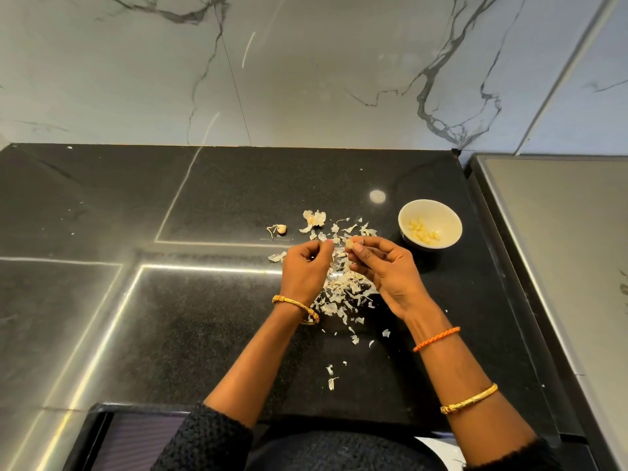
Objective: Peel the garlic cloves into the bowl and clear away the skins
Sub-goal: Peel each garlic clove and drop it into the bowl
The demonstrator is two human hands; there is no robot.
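My right hand (387,270) pinches a pale garlic clove (350,245) between thumb and fingertips, above the black counter. Just left of it, my left hand (307,266) has its fingers curled, the fingertips close to the clove; whether it holds a scrap of skin I cannot tell. A white bowl (448,219) stands to the right of my hands with several peeled cloves (423,231) inside. Papery garlic skins (343,290) lie scattered under and around both hands. One unpeeled clove (281,229) with a dry stem lies alone to the left of the skins.
The black stone counter (204,300) meets a marble wall at the back. A grey steel surface (560,249) borders it on the right. More skin flakes (331,379) lie near the front edge.
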